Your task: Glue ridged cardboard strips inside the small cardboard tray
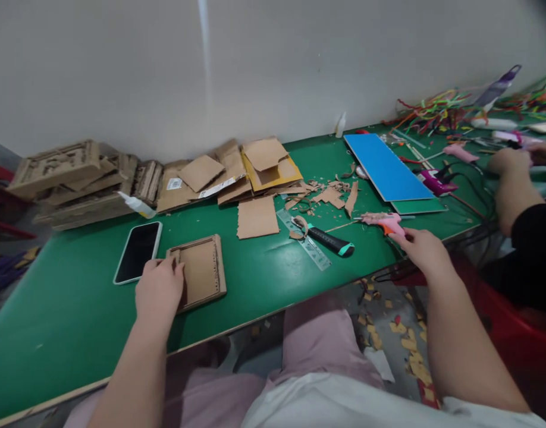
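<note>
My left hand point(160, 286) grips the left edge of a shallow cardboard tray point(199, 271) lying flat on the green table point(255, 273). A white-edged phone point(138, 252) lies just left of the tray. Toward the right, my right hand point(419, 248) has its fingers closed at the orange trigger part of a pink glue gun point(382, 222), which rests on the table. A black and teal utility knife point(330, 241) lies over a clear ruler point(315, 252), between the tray and the glue gun.
Cardboard frames point(72, 178) are stacked at the back left, near a glue bottle point(137, 205). Cardboard sheets point(257, 217), scraps point(330, 196) and a blue board point(386, 166) lie along the back. At the right are cables, another glue gun point(461, 153) and another person's hand point(509, 163).
</note>
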The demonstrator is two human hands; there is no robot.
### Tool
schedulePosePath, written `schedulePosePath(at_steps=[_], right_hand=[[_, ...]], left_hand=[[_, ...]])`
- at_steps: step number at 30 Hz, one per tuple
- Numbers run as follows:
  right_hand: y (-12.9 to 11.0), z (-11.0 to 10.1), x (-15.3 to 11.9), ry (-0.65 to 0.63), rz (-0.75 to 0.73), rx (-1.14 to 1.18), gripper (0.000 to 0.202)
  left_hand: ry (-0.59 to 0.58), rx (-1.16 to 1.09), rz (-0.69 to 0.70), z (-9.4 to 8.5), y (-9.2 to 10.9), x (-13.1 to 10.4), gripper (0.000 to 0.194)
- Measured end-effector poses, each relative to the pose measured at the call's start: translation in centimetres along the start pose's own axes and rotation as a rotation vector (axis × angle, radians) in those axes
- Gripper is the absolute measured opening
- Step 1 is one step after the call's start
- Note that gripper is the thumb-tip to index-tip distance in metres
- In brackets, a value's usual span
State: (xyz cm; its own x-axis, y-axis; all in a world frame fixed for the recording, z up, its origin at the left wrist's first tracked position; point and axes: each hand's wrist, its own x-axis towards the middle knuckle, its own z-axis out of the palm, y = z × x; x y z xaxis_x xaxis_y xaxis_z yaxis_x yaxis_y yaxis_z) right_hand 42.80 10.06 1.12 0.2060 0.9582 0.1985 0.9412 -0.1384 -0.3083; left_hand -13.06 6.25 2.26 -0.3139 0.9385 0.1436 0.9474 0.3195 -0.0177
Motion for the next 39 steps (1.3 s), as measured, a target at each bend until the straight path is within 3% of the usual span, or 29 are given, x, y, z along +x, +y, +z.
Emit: schedulePosePath(at_steps=[3,8,13,21,25,29,34,39], right_hand=[[-0.3,0.6,0.1,-0.076,0.077,-0.140,0.046],[-0.7,0.7,-0.1,-0.102,0.144,-0.099,0.037],[-1.7,0.5,-1.9,-0.030,0.229,0.146,0.038],[-6.3,0.1,-6.3,0.064,0.217,0.554,0.044],[-8.7,-0.7,-7.4,-0.097,0.293,0.873,0.039],[-10.7,-2.1,-8.2,-0.153,0.314,1.090,0.043],[-11.4,-2.6,-9.3,-0.249,0.311,1.164,0.033],[-11.3,-1.6,-10.1,-0.398,0.404,1.181,0.036]], left_hand=[[0.042,-0.033,0.039,0.3,-0.2,0.4,0.042],[0.089,-0.036,0.172,0.0,1.4,0.7,0.040],[0.026,-0.102,0.308,-0.2,2.4,1.3,0.035],[0.130,-0.004,0.260,-0.1,3.1,0.5,0.034],[0.109,0.138,0.239,-0.6,3.7,0.0,0.040],[0.092,0.144,0.239,-0.8,3.8,0.1,0.039],[0.086,0.057,0.187,-1.0,3.8,0.4,0.031],[0.197,-0.207,0.073,-2.5,4.1,0.1,0.027]])
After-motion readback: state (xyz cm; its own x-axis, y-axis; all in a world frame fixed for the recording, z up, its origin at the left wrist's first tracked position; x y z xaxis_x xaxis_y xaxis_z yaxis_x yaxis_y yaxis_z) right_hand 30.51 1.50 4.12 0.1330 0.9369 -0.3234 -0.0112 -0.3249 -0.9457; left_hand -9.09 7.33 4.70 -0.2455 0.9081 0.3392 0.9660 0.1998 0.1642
